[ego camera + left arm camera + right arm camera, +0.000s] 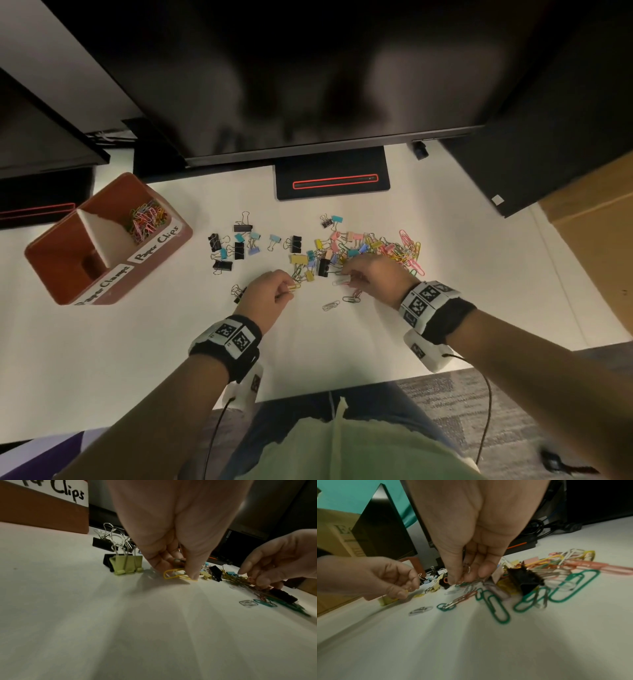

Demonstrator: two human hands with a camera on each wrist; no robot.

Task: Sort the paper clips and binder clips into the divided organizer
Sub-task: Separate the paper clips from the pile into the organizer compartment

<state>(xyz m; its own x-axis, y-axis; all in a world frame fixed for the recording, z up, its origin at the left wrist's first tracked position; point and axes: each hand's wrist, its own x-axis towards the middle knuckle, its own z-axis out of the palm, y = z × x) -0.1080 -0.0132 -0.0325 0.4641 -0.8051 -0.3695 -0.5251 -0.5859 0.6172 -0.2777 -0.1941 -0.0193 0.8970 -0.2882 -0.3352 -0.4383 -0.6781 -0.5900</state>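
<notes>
While the left hand (270,291) pinches a yellow paper clip (173,573) and the right hand (373,274) pinches paper clips, the white desk (137,342) carries scattered clips below a dark monitor (308,68).

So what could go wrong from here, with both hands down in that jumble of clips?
The paper clips look tangled: where the right hand picks, green clips overlap, so a lift may drag extra ones along. The left hand pinches a yellow paper clip flat on the table; it could slip. Binder clips lie mixed in and might reach the organizer compartment labelled for paper clips.
</notes>
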